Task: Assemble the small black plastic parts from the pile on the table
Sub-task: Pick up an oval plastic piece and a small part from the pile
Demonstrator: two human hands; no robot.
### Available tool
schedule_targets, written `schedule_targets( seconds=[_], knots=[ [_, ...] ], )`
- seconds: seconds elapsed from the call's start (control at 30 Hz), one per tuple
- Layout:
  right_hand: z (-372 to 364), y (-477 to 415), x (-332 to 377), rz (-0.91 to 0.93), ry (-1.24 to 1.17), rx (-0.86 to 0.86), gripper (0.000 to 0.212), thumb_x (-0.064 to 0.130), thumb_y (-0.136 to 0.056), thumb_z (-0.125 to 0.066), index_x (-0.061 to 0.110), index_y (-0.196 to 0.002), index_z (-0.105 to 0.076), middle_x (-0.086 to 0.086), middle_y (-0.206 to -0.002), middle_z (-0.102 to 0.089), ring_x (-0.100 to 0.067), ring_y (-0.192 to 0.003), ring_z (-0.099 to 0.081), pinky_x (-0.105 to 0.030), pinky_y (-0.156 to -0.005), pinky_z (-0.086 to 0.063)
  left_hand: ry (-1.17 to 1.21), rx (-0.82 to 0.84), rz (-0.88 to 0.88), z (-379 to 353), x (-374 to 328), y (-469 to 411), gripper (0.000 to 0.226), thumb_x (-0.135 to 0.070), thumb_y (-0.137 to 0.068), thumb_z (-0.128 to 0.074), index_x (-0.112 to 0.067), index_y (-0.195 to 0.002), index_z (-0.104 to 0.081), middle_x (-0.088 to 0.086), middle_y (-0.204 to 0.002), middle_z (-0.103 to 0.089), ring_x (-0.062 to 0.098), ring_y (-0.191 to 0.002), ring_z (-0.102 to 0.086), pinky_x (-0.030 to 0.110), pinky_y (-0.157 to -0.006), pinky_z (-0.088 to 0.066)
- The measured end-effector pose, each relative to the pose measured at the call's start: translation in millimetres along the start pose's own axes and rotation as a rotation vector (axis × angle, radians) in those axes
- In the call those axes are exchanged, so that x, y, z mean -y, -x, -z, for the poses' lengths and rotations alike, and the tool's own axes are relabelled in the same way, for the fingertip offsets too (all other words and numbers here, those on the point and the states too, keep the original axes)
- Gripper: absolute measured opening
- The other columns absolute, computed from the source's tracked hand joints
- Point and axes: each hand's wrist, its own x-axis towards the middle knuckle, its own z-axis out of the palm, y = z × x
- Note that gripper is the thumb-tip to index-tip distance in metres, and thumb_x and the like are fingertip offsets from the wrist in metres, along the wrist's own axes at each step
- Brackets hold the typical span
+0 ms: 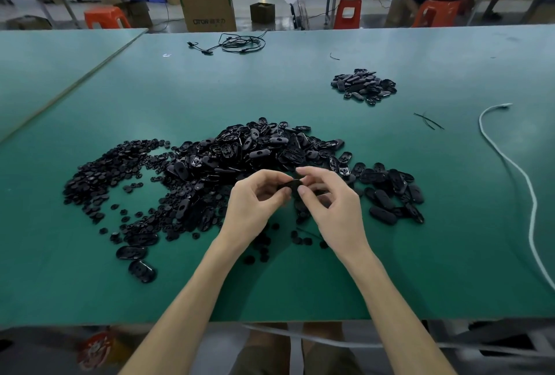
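My left hand (255,199) and right hand (329,203) are both pinching one small black part (292,186), just above the pile (240,149). I am judging it needs squaring before I press, or it may skew.

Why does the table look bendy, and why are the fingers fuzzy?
Head view: the wide lens bows the table edges; fingertips of the right hand smear, likely motion blur; the piece it and the left hand pinch is too dark for detail; shadows faint.

Glossy black plastic parts (255,152), matt green table (270,80) mat, brown cardboard box (207,8), white braided cable (516,170)
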Motion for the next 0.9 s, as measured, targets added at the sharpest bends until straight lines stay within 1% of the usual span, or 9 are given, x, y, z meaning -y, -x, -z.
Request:
schedule_targets(
  seconds=[0.03, 0.1, 0.2, 0.27, 0.4, 0.5, 0.63, 0.77, 0.9],
  knots=[
    [0.7, -0.4, -0.2, -0.032, -0.022, -0.014, 0.030, 0.007, -0.096, -0.072, 0.028, -0.117, -0.074, 0.011, -0.101, -0.072, -0.010, -0.096, -0.069, -0.019, -0.081, -0.055, -0.004, 0.009, -0.001, -0.4, -0.1, -0.1, 0.018, -0.001, -0.091, -0.077, -0.012, -0.105, -0.076, 0.000, -0.094, -0.079, 0.017, -0.086, -0.076, 0.027, -0.083, -0.060],
    [1.4, -1.3, -1.1, -0.076, -0.039, -0.019, 0.025, 0.007, -0.096, -0.072, 0.026, -0.113, -0.074, 0.013, -0.097, -0.074, -0.009, -0.095, -0.071, -0.025, -0.085, -0.058, -0.025, 0.023, -0.005, -1.2, -0.5, -0.1, 0.018, -0.001, -0.090, -0.078, -0.011, -0.105, -0.077, -0.002, -0.095, -0.079, 0.015, -0.086, -0.075, 0.026, -0.083, -0.060],
    [1.9, -0.9, -1.8, -0.107, -0.045, -0.004, 0.020, 0.006, -0.096, -0.071, 0.023, -0.104, -0.077, 0.011, -0.092, -0.076, -0.012, -0.088, -0.073, -0.036, -0.084, -0.061, -0.030, 0.030, -0.012, -1.1, -1.5, 0.0, 0.018, -0.002, -0.089, -0.079, -0.011, -0.105, -0.077, -0.001, -0.094, -0.079, 0.014, -0.084, -0.075, 0.025, -0.081, -0.059],
    [2.7, -0.1, -1.6, -0.110, -0.059, 0.000, 0.018, 0.006, -0.096, -0.072, 0.023, -0.102, -0.077, 0.009, -0.092, -0.077, -0.013, -0.088, -0.074, -0.038, -0.084, -0.061, -0.025, 0.029, -0.015, -0.8, -1.9, 0.8, 0.017, -0.003, -0.090, -0.079, -0.013, -0.103, -0.077, -0.002, -0.093, -0.078, 0.012, -0.082, -0.074, 0.023, -0.079, -0.058],
    [2.1, 0.1, -0.6, -0.110, -0.069, 0.009, 0.018, 0.005, -0.095, -0.073, 0.021, -0.101, -0.078, 0.009, -0.093, -0.077, -0.013, -0.090, -0.074, -0.038, -0.086, -0.062, -0.032, 0.040, -0.005, -1.5, -1.4, 0.5, 0.015, -0.003, -0.091, -0.077, -0.012, -0.103, -0.076, -0.001, -0.093, -0.078, 0.016, -0.083, -0.073, 0.031, -0.081, -0.060],
    [1.6, 0.4, -0.7, -0.106, -0.067, 0.010, 0.018, 0.005, -0.094, -0.075, 0.022, -0.099, -0.078, 0.010, -0.092, -0.077, -0.012, -0.089, -0.075, -0.037, -0.085, -0.062, -0.025, 0.046, 0.003, -1.6, -1.4, 0.0, 0.015, -0.001, -0.092, -0.075, -0.011, -0.103, -0.074, -0.001, -0.094, -0.078, 0.016, -0.086, -0.074, 0.032, -0.083, -0.061],
    [1.5, 0.8, -1.4, -0.107, -0.039, 0.024, 0.017, 0.008, -0.092, -0.077, 0.024, -0.097, -0.078, 0.013, -0.091, -0.077, -0.009, -0.088, -0.074, -0.033, -0.084, -0.062, -0.050, 0.028, 0.011, -2.7, -0.9, 0.1, 0.017, 0.003, -0.091, -0.072, -0.013, -0.098, -0.073, -0.002, -0.091, -0.077, 0.017, -0.084, -0.073, 0.031, -0.080, -0.060],
    [0.1, 0.4, -2.4, -0.104, -0.007, 0.038, 0.017, 0.008, -0.091, -0.078, 0.025, -0.094, -0.078, 0.015, -0.090, -0.076, -0.008, -0.087, -0.074, -0.031, -0.084, -0.061, -0.065, 0.022, 0.019, -2.9, 0.0, 0.7, 0.020, 0.005, -0.089, -0.070, -0.013, -0.096, -0.073, 0.000, -0.090, -0.076, 0.024, -0.083, -0.072, 0.038, -0.080, -0.061],
    [-0.8, 0.9, -1.2, -0.105, 0.006, 0.038, 0.016, 0.008, -0.091, -0.077, 0.024, -0.093, -0.077, 0.015, -0.090, -0.075, -0.008, -0.086, -0.073, -0.030, -0.082, -0.061, -0.077, 0.018, 0.015, -3.0, 0.5, 1.5, 0.020, 0.004, -0.089, -0.071, -0.015, -0.095, -0.073, 0.000, -0.089, -0.076, 0.026, -0.082, -0.072, 0.041, -0.079, -0.061]
  ],
)
